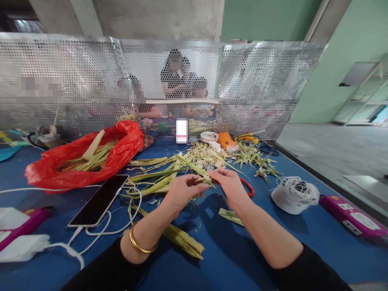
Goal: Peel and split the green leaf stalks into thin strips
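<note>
My left hand (184, 192) and my right hand (228, 184) meet over the middle of the blue table. Between their fingertips is a small, knotted-looking piece of pale green leaf strips (206, 178), with a longer strip pointing up and left. Both hands are closed in a pinch on it; its exact shape is partly covered by the fingers. A red handle loop (250, 188), perhaps of scissors, shows beside my right hand, the rest hidden. Long green leaves (157, 184) lie left of my hands. One broad leaf (184, 240) rests under my left forearm, and a leaf piece (230, 216) near my right forearm.
A red plastic bag (42, 167) of leaves stands left, beside a phone (100, 202) with white cables. Leaf scraps (200, 153), a tape roll (209, 136) and an orange packet (227, 140) lie ahead. A white cord spool (289, 198) sits right. People are behind the perforated screen (257, 81).
</note>
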`<state>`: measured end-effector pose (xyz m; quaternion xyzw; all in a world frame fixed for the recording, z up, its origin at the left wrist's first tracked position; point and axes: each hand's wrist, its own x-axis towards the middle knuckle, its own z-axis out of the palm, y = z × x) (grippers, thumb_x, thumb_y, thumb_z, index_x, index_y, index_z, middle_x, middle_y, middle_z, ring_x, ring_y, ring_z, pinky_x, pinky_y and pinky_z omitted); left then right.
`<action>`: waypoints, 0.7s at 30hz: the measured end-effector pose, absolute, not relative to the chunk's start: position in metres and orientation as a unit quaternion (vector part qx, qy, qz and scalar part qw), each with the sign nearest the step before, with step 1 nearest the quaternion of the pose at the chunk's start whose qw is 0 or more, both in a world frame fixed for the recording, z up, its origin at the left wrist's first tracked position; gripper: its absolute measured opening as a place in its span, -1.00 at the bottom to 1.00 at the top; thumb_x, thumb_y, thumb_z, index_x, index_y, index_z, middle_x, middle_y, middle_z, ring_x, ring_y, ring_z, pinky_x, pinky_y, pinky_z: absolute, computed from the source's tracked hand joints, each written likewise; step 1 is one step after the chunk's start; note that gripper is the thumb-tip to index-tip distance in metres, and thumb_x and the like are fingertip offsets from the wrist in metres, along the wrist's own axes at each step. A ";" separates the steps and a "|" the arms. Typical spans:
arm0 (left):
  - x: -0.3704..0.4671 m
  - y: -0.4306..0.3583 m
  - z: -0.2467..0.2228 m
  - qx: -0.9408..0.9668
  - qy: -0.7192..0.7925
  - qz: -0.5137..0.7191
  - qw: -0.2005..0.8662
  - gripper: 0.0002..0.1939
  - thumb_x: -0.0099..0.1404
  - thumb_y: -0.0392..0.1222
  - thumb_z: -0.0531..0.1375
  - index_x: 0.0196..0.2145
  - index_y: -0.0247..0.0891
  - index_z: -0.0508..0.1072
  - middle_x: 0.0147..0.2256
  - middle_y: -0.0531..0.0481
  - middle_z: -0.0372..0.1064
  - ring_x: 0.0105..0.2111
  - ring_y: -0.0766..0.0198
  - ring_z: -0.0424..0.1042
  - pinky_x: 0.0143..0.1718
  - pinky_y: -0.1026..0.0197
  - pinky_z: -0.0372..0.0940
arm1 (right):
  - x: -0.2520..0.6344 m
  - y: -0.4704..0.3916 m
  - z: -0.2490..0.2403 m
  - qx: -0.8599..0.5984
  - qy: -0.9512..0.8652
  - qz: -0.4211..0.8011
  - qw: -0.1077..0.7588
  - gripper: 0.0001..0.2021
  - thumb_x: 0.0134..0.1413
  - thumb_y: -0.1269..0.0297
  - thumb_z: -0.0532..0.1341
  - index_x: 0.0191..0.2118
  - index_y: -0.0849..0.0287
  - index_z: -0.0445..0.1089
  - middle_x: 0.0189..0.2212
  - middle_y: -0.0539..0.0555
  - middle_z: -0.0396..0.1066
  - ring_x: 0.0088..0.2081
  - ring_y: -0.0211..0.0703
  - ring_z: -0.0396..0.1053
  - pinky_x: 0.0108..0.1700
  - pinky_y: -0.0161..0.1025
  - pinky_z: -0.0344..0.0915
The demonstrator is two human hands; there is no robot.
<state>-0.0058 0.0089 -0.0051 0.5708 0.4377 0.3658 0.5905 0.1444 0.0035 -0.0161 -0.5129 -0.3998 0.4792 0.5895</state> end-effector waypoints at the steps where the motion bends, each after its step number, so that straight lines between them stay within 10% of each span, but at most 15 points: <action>1: -0.005 0.008 -0.004 0.559 0.438 0.365 0.602 -0.72 -0.09 -0.12 0.38 -0.40 -0.29 0.50 -0.48 0.09 0.44 -0.50 0.35 0.40 -0.35 0.27 0.28 | 0.145 0.004 -0.017 -0.514 -0.396 0.476 0.594 -0.69 -0.29 0.10 0.37 -0.65 0.22 0.33 -0.68 -0.07 0.24 -0.54 -0.30 0.15 -0.40 -0.28 0.07; 21: -0.004 0.010 -0.007 0.438 0.470 0.398 0.654 -0.76 -0.11 -0.16 0.41 -0.47 -0.35 0.56 -0.52 -0.03 0.49 -0.54 0.39 0.39 -0.40 0.33 0.30 | 0.144 0.001 -0.013 -0.472 -0.406 0.553 0.553 -0.67 -0.27 0.05 0.39 -0.59 0.24 0.40 -0.67 -0.08 0.27 -0.57 -0.35 0.10 -0.44 -0.30 0.06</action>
